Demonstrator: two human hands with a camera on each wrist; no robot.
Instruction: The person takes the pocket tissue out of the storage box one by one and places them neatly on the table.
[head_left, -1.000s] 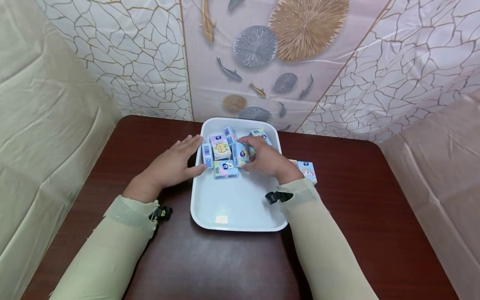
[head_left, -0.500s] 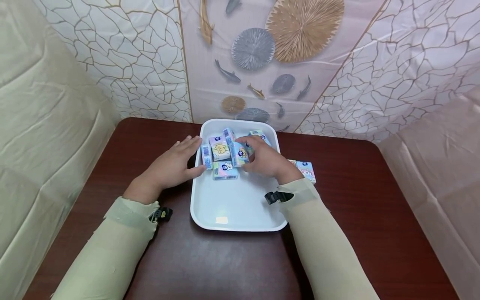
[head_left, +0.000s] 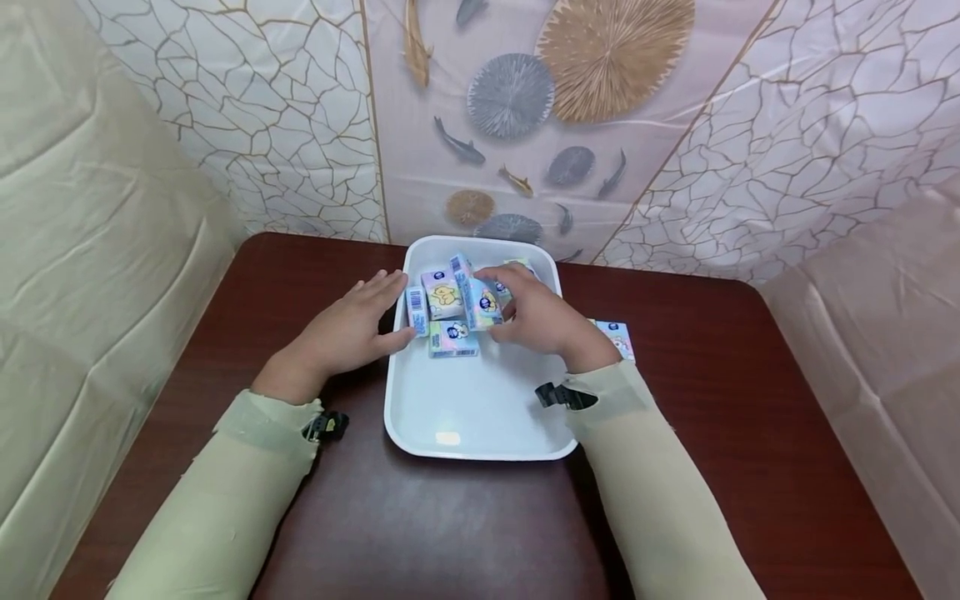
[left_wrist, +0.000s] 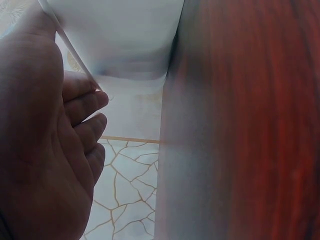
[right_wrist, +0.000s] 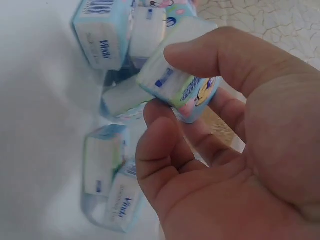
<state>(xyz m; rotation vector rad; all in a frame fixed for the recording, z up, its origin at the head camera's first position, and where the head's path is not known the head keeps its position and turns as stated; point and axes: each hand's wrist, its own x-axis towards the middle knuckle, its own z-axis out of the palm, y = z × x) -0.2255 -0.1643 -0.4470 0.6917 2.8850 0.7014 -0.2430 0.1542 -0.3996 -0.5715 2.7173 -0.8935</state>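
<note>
My right hand (head_left: pixel 536 321) pinches a small, pastel tissue pack (head_left: pixel 487 307) between thumb and fingers, over the upper middle of a white tray (head_left: pixel 480 417). In the right wrist view the thumb lies across the held pack's end (right_wrist: pixel 165 77). Close to its left is another pack with a barcode (head_left: pixel 459 268), slanted. A pack with a yellow character (head_left: pixel 442 296), a narrow upright pack (head_left: pixel 417 310) and a blue-and-white pack (head_left: pixel 453 340) lie farther left. My left hand (head_left: pixel 341 325), fingers extended, rests at the tray's left rim, as the left wrist view also shows.
Partly hidden behind the right hand, another pack (head_left: pixel 519 267) lies at the tray's back right. Outside the tray, by the right wrist, sits a pack (head_left: pixel 617 337) on the dark wooden table (head_left: pixel 720 400). A patterned cloth (head_left: pixel 300 125) hangs behind.
The held pack has turned and now lines up beside the slanted barcode pack. My right hand has shifted slightly right; my left hand stays at the rim.
</note>
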